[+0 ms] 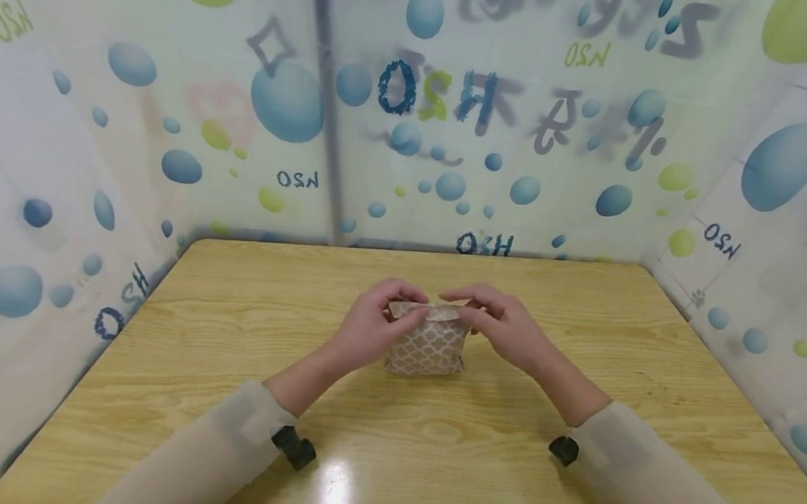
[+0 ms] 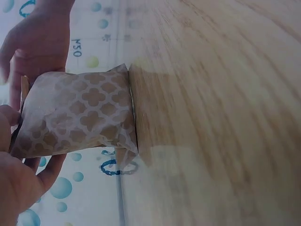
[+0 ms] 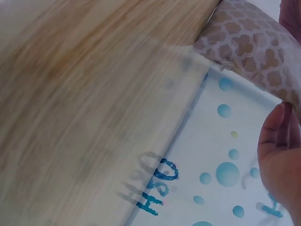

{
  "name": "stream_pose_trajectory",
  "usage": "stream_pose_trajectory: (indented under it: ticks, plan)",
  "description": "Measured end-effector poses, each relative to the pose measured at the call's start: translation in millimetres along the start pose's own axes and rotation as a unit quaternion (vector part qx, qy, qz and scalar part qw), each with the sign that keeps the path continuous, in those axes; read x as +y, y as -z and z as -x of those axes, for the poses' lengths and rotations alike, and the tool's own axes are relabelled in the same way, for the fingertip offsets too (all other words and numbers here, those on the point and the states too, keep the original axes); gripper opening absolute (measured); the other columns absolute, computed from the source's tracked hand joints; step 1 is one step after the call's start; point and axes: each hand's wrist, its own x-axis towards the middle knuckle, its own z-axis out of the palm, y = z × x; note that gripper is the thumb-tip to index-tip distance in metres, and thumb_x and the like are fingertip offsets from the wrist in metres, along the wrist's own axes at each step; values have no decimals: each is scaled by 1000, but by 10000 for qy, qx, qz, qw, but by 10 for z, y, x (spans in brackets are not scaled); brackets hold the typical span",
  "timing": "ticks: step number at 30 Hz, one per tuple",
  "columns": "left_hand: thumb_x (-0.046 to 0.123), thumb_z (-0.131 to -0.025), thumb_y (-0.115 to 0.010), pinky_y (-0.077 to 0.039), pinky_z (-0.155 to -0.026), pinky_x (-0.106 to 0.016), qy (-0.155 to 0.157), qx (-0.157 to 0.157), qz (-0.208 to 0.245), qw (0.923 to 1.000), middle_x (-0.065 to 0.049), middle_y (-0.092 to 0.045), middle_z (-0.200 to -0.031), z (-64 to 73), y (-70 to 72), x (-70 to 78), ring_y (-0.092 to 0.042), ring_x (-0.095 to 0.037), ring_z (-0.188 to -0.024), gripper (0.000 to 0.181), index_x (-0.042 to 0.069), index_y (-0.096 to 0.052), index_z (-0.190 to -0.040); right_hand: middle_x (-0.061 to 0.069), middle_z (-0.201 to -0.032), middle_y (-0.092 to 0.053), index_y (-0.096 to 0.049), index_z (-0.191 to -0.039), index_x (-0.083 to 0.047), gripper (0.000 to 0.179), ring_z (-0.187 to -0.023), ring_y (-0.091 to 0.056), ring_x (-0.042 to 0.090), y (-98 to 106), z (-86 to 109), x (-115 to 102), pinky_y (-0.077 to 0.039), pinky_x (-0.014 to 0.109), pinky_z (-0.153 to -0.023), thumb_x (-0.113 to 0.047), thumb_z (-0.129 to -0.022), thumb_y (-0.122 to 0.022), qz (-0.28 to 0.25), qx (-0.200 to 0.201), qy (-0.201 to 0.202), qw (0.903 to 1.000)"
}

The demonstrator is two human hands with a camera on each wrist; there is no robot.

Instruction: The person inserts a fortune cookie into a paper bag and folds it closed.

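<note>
A small brown paper bag (image 1: 427,348) with a white lattice pattern stands upright on the wooden table, its pale top edge running between both hands. My left hand (image 1: 373,325) pinches the left part of that top edge, thumb in front and fingers behind. At the right top corner, my right hand (image 1: 505,325) pinches the bag between thumb and fingers, with the index finger arched over the edge. The left wrist view shows the bag (image 2: 87,110) bulging, its base on the tabletop. Only part of the bag (image 3: 256,47) appears in the right wrist view.
The wooden table (image 1: 428,462) spreads around the bag on all sides. Behind it and at both sides hang pale curtains (image 1: 408,204) printed with blue and green dots. A black wrist device (image 1: 294,447) sits at the left sleeve, another (image 1: 564,450) at the right.
</note>
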Motion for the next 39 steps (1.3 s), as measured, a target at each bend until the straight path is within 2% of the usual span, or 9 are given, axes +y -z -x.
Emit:
stream_pose_trajectory:
  ticks: [5, 9, 16, 22, 26, 29, 34, 37, 39]
  plan:
    - [19, -107, -74, -55, -76, -27, -204, -82, -152, 9996, -6, -72, -122, 16, 8, -2, -62, -17, -95, 20, 14, -74, -125, 8, -134, -74, -77, -138, -19, 33, -96, -65, 23, -44, -42, -26, -58, 36, -79, -34, -109, -69, 343, -28, -165, 9993]
    - [18, -106, -74, -55, -75, -26, -284, -158, -246, 9992, -4, -73, -121, 26, 28, -46, -62, -16, -93, 21, 16, -78, -126, 5, -128, -75, -80, -132, -19, 27, -93, -64, 20, -61, -49, -40, -57, 34, -78, -26, -107, -74, 602, -54, -55, 9982]
    - [9, -104, -74, -56, -76, -25, -560, -97, -354, 9978, -4, -77, -109, 26, 38, -71, -64, -14, -92, 14, 14, -84, -113, 3, -107, -78, -86, -121, -18, 22, -86, -63, 16, -91, -27, -44, -53, 27, -71, -10, -105, -73, 741, 212, 144, 9969]
    - [8, -104, -74, -58, -80, -25, -425, -67, -411, 9982, -3, -80, -108, 27, 48, -75, -68, -13, -95, 15, 13, -86, -113, 5, -105, -81, -88, -113, -13, 21, -94, -72, 14, -134, -10, -33, -57, 23, -75, -1, -101, -74, 744, 500, 401, 9952]
    - [10, -104, -75, -60, -83, -24, -362, -33, -309, 9989, -5, -82, -110, 40, 86, -96, -72, -15, -98, 18, 12, -86, -118, 7, -109, -81, -87, -118, -12, 20, -90, -71, 15, -114, -11, -6, -58, 25, -73, -6, -103, -74, 733, 420, 224, 9962]
    - [7, -103, -75, -60, -83, -23, -421, 21, -218, 9989, -7, -82, -107, 57, 112, -116, -74, -15, -97, 19, 8, -86, -118, 10, -115, -81, -84, -125, -11, 23, -85, -72, 22, -89, -9, 18, -62, 35, -74, -11, -105, -73, 587, 243, -90, 9979]
    - [3, -101, -76, -57, -70, -23, -547, -59, -376, 9978, -10, -82, -99, 75, 115, -146, -70, -11, -84, 19, 6, -86, -117, 13, -115, -84, -85, -123, -9, 22, -82, -76, 27, -94, -1, 64, -65, 43, -75, -9, -105, -73, 535, 161, -365, 9978]
    - [6, -102, -75, -61, -67, -25, -258, -261, -219, 9991, -12, -82, -102, 71, 119, -144, -69, -9, -80, 19, 6, -85, -119, 13, -111, -84, -86, -120, -8, 20, -82, -77, 19, -106, 9, 81, -66, 41, -74, -6, -104, -73, 624, 282, -339, 9971]
    - [7, -104, -74, -64, -67, -28, 103, -380, 38, 9992, -13, -82, -110, 70, 138, -136, -72, -10, -80, 21, 6, -84, -122, 13, -110, -84, -86, -119, -7, 20, -82, -77, 15, -102, 13, 89, -66, 44, -76, -5, -103, -73, 630, 354, -376, 9967]
